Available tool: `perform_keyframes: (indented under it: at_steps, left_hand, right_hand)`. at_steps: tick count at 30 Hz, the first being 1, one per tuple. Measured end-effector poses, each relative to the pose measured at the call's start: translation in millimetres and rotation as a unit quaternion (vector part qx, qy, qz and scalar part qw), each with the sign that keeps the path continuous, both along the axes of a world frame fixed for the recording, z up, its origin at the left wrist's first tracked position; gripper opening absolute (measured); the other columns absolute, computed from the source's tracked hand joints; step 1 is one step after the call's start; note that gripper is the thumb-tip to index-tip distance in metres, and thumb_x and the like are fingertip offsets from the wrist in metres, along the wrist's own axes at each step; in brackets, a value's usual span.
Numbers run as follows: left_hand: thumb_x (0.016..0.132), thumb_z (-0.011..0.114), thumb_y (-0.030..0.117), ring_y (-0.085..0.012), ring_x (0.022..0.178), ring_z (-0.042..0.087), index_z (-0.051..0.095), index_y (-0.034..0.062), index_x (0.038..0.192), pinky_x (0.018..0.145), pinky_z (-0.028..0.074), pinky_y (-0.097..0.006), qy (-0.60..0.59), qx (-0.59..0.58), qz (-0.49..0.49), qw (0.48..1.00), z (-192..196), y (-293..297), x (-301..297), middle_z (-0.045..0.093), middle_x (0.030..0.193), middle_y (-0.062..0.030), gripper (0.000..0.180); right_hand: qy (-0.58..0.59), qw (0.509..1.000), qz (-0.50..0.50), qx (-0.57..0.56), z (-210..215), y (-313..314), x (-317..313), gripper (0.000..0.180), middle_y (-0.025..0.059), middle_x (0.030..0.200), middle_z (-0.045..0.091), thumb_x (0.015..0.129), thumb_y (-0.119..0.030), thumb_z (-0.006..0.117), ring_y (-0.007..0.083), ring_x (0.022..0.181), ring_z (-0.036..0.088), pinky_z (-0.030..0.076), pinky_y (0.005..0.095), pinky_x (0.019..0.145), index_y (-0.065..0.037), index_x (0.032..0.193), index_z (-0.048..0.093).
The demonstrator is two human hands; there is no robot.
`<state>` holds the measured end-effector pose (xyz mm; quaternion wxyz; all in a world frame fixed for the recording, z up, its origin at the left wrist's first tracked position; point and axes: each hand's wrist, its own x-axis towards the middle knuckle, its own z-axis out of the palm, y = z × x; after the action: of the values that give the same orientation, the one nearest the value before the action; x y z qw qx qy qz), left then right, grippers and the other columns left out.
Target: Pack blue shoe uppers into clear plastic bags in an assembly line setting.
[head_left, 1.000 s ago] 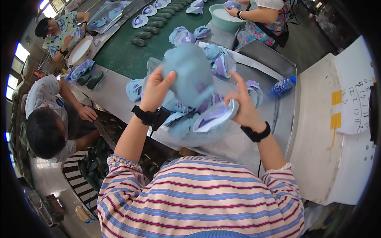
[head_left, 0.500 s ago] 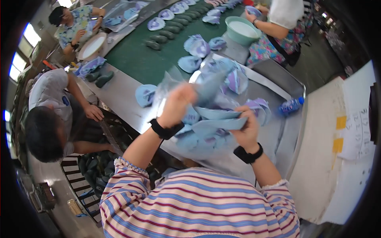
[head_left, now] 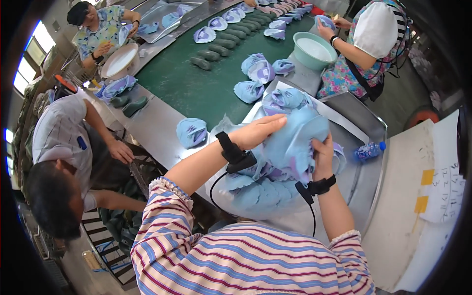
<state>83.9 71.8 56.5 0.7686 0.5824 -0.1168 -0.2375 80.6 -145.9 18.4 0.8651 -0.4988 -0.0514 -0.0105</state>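
Past your work you have a green belt (head_left: 196, 88) carrying dark lasts (head_left: 211, 55), a teal basin (head_left: 314, 51), a bottle (head_left: 368, 151), and what may be a white bowl (head_left: 119, 61).

Fabric pile (head_left: 260, 189) crowds the front, bottle (head_left: 368, 150) right — green belt (head_left: 196, 88) open

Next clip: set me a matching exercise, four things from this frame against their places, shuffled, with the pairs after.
Things:
1. Basin
2. Bottle
3. Blue upper
4. Dark lasts

Places:
A. In a row on the green belt
B. Held between left hand and right hand
C. Lying on the metal tray, right of the hands
D. At the belt's far edge, before a seated person

Pairs: 1-D, 2-C, 3-B, 4-A
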Motion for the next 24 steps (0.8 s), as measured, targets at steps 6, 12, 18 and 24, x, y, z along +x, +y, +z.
perform_keyframes:
  at_steps: [6, 12, 18, 24]
  left_hand:
    - [0.079, 0.064, 0.008, -0.0114, 0.105, 0.048, 0.043, 0.0006, 0.122, 0.09, 0.038, -0.026, -0.158, -0.001, -0.195, 0.968, 3, -1, 64, 0.052, 0.114, -0.0035, 0.049]
    - [0.074, 0.06, -0.004, -0.0101, 0.081, 0.055, 0.048, -0.0015, 0.116, 0.071, 0.045, -0.022, -0.192, 0.085, -0.012, 0.978, -20, 10, 121, 0.059, 0.088, -0.0034, 0.043]
    - [0.07, 0.066, 0.047, -0.0295, 0.118, 0.042, 0.037, -0.0071, 0.125, 0.094, 0.037, -0.037, -0.109, 0.435, 0.147, 0.882, -115, 74, 143, 0.043, 0.126, -0.0239, 0.083]
    - [0.076, 0.067, 0.031, -0.0164, 0.095, 0.051, 0.045, -0.001, 0.119, 0.086, 0.04, -0.029, -0.084, 0.126, -0.034, 0.988, -39, -5, 45, 0.054, 0.107, -0.0076, 0.057]
  right_hand:
    - [0.144, 0.975, 0.06, 0.159, -8, -21, 10, 0.038, 0.0094, 0.103, 0.057, 0.084, -0.029, 0.05, 0.0231, 0.089, 0.058, 0.048, 0.0378, 0.078, -0.006, 0.114, 0.048]
    - [0.031, 0.996, 0.02, 0.079, -35, -44, 41, 0.038, 0.0133, 0.111, 0.055, 0.085, -0.023, 0.047, 0.0264, 0.103, 0.053, 0.041, 0.0406, 0.09, 0.0, 0.115, 0.047]
    - [0.218, 0.964, 0.021, 0.152, -32, -30, 40, 0.035, 0.0101, 0.107, 0.057, 0.081, -0.01, 0.053, 0.0226, 0.097, 0.055, 0.043, 0.0359, 0.088, -0.001, 0.115, 0.047]
    - [0.095, 0.983, 0.017, -0.153, -26, 11, 33, 0.051, 0.0104, 0.108, 0.053, 0.074, -0.002, 0.062, 0.0199, 0.1, 0.051, 0.04, 0.032, 0.089, 0.002, 0.119, 0.038]
